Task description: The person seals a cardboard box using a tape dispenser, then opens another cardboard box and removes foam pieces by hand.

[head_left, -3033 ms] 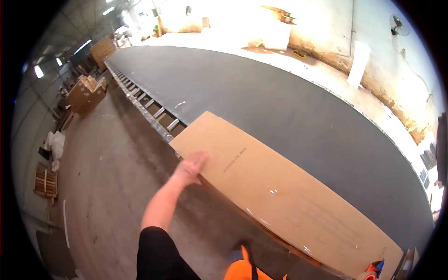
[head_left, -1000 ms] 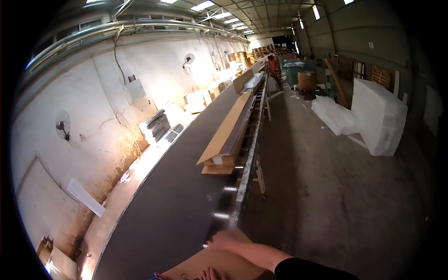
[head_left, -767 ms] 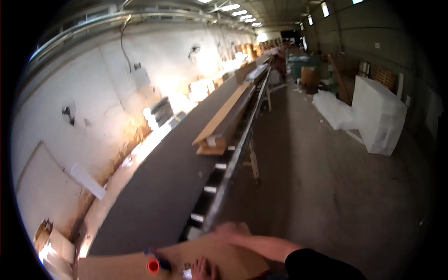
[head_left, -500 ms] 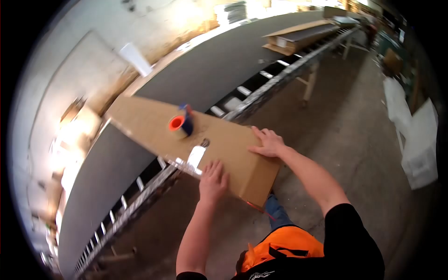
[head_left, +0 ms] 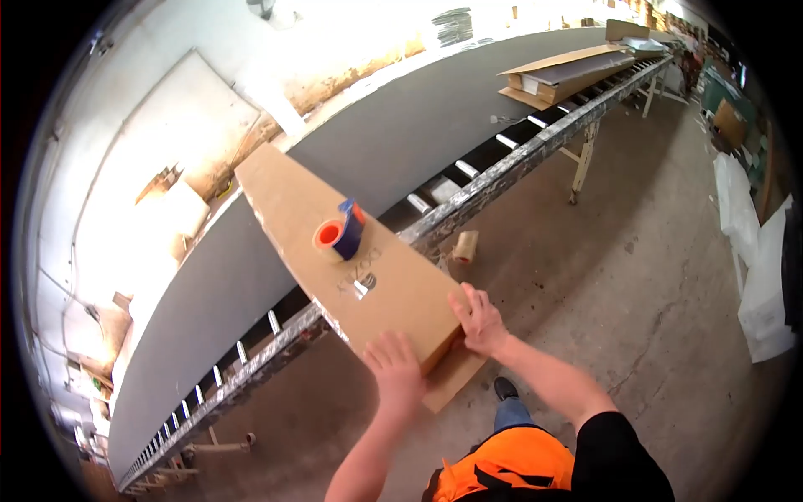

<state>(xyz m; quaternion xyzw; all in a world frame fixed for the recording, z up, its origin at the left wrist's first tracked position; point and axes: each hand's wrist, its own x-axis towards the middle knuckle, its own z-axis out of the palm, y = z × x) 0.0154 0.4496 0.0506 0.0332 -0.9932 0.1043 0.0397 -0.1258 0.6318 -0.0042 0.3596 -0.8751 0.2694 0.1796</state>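
A long cardboard box (head_left: 393, 297) lies across the roller conveyor, its near end jutting out toward me. At that end a cardboard flap (head_left: 452, 381) hangs out below the top panel. My left hand (head_left: 393, 368) rests on the near left corner, slightly blurred, fingers extended. My right hand (head_left: 483, 324) grips the near right corner with bent fingers; part of its grip is hidden by the edge. On top of the box sits a blue tape dispenser (head_left: 351, 232) holding a roll with an orange core. Dark print and a shiny tape patch (head_left: 364, 286) are beside it.
The conveyor's metal rail (head_left: 485, 191) runs diagonally past the box, beside a long grey surface (head_left: 393, 117). Farther along lies another open carton (head_left: 569, 77). A tape roll (head_left: 466, 247) is on the floor under the rail. White wrapping (head_left: 765, 293) stands at right.
The near-end flap has dropped outward, leaving a gap beneath the top panel. My right hand has gone from flat on top to gripping the corner. My left hand has moved toward the near end.
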